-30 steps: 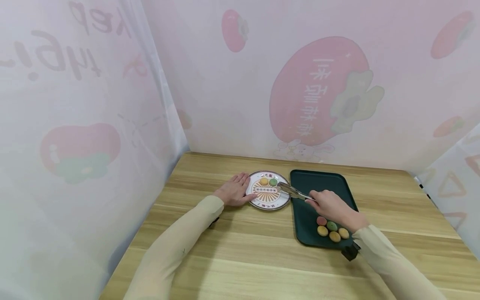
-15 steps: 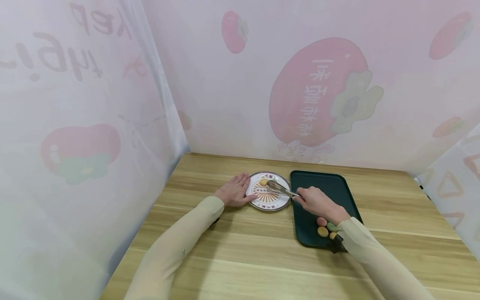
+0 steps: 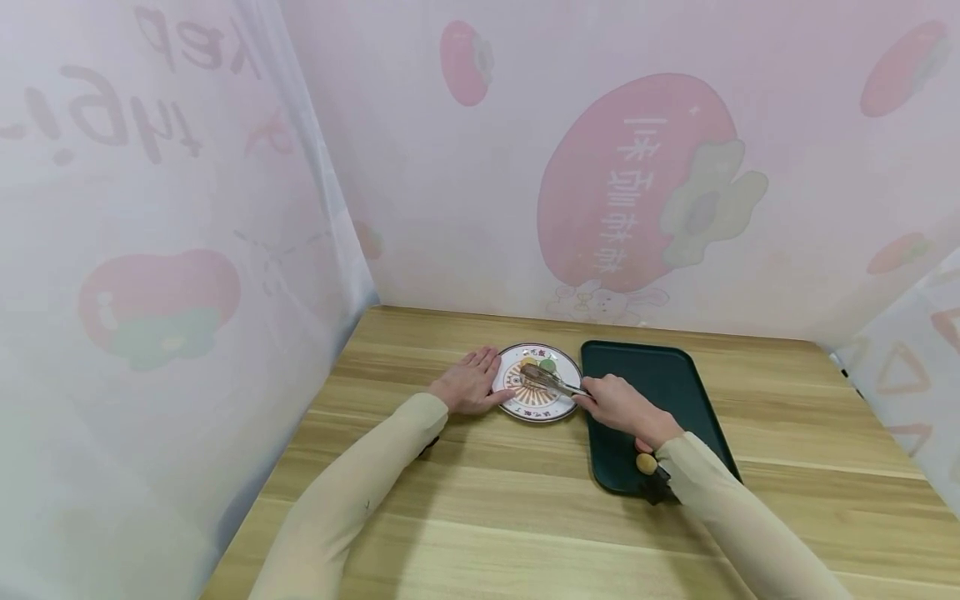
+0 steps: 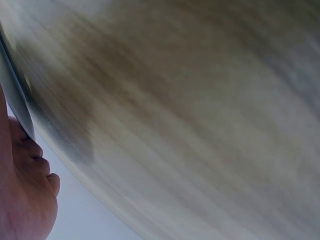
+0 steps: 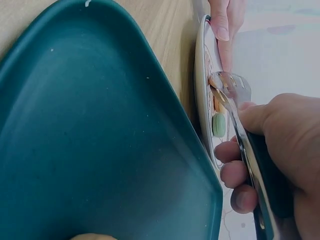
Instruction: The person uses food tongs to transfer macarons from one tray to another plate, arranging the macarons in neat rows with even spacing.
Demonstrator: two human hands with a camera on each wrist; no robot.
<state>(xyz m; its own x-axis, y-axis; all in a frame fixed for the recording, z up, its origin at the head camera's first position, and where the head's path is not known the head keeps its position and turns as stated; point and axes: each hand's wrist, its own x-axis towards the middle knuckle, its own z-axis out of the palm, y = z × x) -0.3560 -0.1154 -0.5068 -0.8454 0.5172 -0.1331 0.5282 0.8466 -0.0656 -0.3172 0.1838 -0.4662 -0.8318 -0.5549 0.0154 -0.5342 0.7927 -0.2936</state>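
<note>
My left hand [image 3: 467,383] lies with straight fingers against the left rim of a round white patterned plate [image 3: 534,415], its thumb over the edge. My right hand [image 3: 622,404] grips metal tongs [image 3: 551,383], whose tips are low over the middle of the plate. Behind the tongs on the plate are a green macaron [image 3: 548,365] and a partly covered yellow macaron [image 3: 528,362]. In the right wrist view, the green macaron [image 5: 218,125] sits beside the tongs; whether their tips hold anything is unclear. The left wrist view shows mostly blurred tabletop.
Under my right forearm is a dark green tray [image 3: 637,362] on the wooden table [image 3: 450,492]. A yellow-brown macaron [image 3: 646,463] and a pink macaron [image 3: 641,446] show on it, partly covered by the arm. Printed curtains [image 3: 450,208] stand behind and at the sides.
My right hand has moved left with the tongs, from the plate's right edge to its middle. More macarons on the tray are now covered by my forearm. The left hand has stayed still.
</note>
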